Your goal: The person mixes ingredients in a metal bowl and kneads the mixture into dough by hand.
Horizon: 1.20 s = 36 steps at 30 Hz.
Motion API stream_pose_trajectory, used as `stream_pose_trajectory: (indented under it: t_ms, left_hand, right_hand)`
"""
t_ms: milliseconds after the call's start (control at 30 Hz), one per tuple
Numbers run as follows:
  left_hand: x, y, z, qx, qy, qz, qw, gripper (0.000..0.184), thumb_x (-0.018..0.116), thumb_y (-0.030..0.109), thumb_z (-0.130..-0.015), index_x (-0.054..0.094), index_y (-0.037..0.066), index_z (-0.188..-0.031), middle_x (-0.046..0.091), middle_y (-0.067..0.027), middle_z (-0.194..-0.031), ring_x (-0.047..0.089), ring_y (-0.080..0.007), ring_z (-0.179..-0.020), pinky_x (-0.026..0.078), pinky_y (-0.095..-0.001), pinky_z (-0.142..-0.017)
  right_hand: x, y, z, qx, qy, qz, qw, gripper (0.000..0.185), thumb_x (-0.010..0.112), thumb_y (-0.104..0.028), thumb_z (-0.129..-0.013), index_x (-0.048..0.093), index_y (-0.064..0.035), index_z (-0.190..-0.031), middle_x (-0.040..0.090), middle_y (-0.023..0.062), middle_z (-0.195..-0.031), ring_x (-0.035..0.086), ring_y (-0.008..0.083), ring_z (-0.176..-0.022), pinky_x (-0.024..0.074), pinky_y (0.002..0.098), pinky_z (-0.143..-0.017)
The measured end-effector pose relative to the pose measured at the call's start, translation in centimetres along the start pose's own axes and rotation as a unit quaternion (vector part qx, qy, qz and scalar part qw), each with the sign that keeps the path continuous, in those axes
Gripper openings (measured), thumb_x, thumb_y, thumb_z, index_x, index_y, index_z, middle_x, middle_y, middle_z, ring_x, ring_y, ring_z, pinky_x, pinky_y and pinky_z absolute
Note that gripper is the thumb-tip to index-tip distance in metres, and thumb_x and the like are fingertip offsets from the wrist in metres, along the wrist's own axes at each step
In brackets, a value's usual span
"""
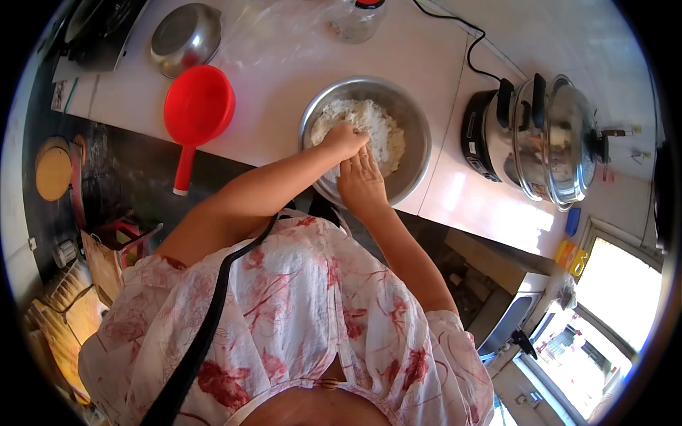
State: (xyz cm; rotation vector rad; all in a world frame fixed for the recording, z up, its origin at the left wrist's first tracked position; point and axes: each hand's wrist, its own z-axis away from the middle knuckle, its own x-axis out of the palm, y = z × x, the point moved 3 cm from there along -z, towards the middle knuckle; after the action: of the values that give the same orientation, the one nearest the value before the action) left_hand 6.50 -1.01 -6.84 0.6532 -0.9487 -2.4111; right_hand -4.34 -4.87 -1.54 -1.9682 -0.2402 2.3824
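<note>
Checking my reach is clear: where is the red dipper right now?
The red dipper sits left of the flour bowl in the head view, beside the smaller metal bowl, its handle past the counter's near edge.

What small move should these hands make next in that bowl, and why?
I'd probably press the right hand into the floury mixture and fold it inward: it looks loose and crumbly in the metal bowl, with dry-looking white patches, and the right fingers lie flat against the left hand at its near side.
</note>
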Motion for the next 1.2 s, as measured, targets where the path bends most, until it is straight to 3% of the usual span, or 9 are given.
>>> stream_pose_trajectory:
  t_ms: [233,367,500,700,800,900,967,1033,1200]
  left_hand:
    - [-2.9,0.2,0.0,0.181,0.049,-0.177,0.966,0.034,0.052,0.029,-0.087,0.062,-0.004,-0.085,0.064,-0.0215,-0.083,0.063,-0.0342,-0.080,0.047,-0.0440,-0.073]
    - [-3.4,-0.5,2.9,0.286,0.168,-0.382,0.862,0.016,0.052,0.011,-0.082,0.060,-0.001,-0.091,0.061,-0.0203,-0.097,0.060,-0.0356,-0.091,0.048,-0.0439,-0.078]
    - [-2.7,-0.9,2.9,0.244,0.055,-0.515,0.819,0.023,0.055,0.002,-0.078,0.058,-0.006,-0.099,0.057,-0.0228,-0.106,0.058,-0.0344,-0.095,0.051,-0.0408,-0.080]
    - [-2.7,0.8,2.4,0.284,0.061,-0.383,0.877,0.019,0.055,0.012,-0.082,0.059,-0.002,-0.095,0.060,-0.0194,-0.099,0.057,-0.0352,-0.098,0.048,-0.0416,-0.081]
    - [-2.3,2.8,2.3,0.231,0.034,-0.256,0.938,0.030,0.054,0.024,-0.089,0.058,-0.002,-0.103,0.061,-0.0174,-0.102,0.057,-0.0322,-0.103,0.046,-0.0387,-0.085]
    - [0.1,3.9,4.5,0.222,-0.038,0.116,0.967,0.054,0.043,0.046,-0.095,0.056,-0.001,-0.119,0.058,-0.0187,-0.117,0.051,-0.0293,-0.117,0.040,-0.0365,-0.096]
    - [2.1,4.3,6.7,0.004,-0.062,0.319,0.946,0.079,0.028,0.063,-0.093,0.038,-0.001,-0.138,0.043,-0.0186,-0.138,0.036,-0.0257,-0.131,0.028,-0.0348,-0.107]
    - [3.5,3.9,7.0,0.089,-0.175,0.322,0.926,0.087,0.016,0.071,-0.089,0.008,0.008,-0.149,0.014,-0.0161,-0.153,0.007,-0.0254,-0.142,0.010,-0.0335,-0.114]
    - [4.1,3.3,6.8,0.022,-0.146,0.328,0.933,0.093,0.023,0.072,-0.087,0.011,0.001,-0.147,0.015,-0.0200,-0.151,0.012,-0.0291,-0.141,0.015,-0.0394,-0.113]
  right_hand:
    - [-0.6,3.7,2.1,-0.002,0.064,-0.172,0.983,0.031,0.050,-0.007,-0.083,0.054,0.0003,-0.113,0.049,0.0207,-0.126,0.054,0.0338,-0.113,0.0465,0.0407,-0.092]
    - [2.9,5.4,2.3,0.176,-0.133,-0.111,0.969,0.019,0.057,-0.013,-0.082,0.057,-0.0035,-0.099,0.063,0.0200,-0.100,0.064,0.0381,-0.088,0.0518,0.0461,-0.076]
    - [2.1,3.5,0.3,0.181,-0.078,-0.219,0.956,0.018,0.058,-0.016,-0.082,0.061,-0.0068,-0.096,0.065,0.0205,-0.096,0.064,0.0369,-0.086,0.0516,0.0442,-0.074]
    - [-0.4,8.6,0.2,0.287,0.058,-0.359,0.886,0.022,0.051,-0.017,-0.087,0.066,-0.0026,-0.082,0.066,0.0139,-0.067,0.067,0.0319,-0.071,0.0523,0.0368,-0.067]
    - [0.9,9.6,-0.6,0.299,0.080,-0.494,0.813,0.031,0.048,-0.026,-0.093,0.066,-0.0021,-0.099,0.070,0.0122,-0.089,0.067,0.0246,-0.087,0.0504,0.0327,-0.077]
    - [-1.4,5.6,-1.5,0.275,0.100,-0.712,0.638,0.061,0.032,-0.051,-0.097,0.038,-0.0087,-0.141,0.037,0.0120,-0.144,0.036,0.0243,-0.132,0.0344,0.0377,-0.102]
    - [0.2,3.9,-2.5,0.251,0.144,-0.788,0.543,0.064,0.030,-0.055,-0.096,0.037,-0.0102,-0.141,0.031,0.0120,-0.147,0.028,0.0265,-0.136,0.0265,0.0384,-0.108]
    - [-1.3,3.9,-2.5,0.271,0.149,-0.792,0.527,0.062,0.030,-0.054,-0.097,0.033,-0.0135,-0.144,0.026,0.0102,-0.150,0.021,0.0281,-0.139,0.0221,0.0390,-0.110]
    - [0.6,4.6,-3.2,0.315,0.166,-0.784,0.508,0.061,0.031,-0.050,-0.095,0.033,-0.0142,-0.144,0.030,0.0129,-0.148,0.028,0.0275,-0.136,0.0245,0.0371,-0.109]
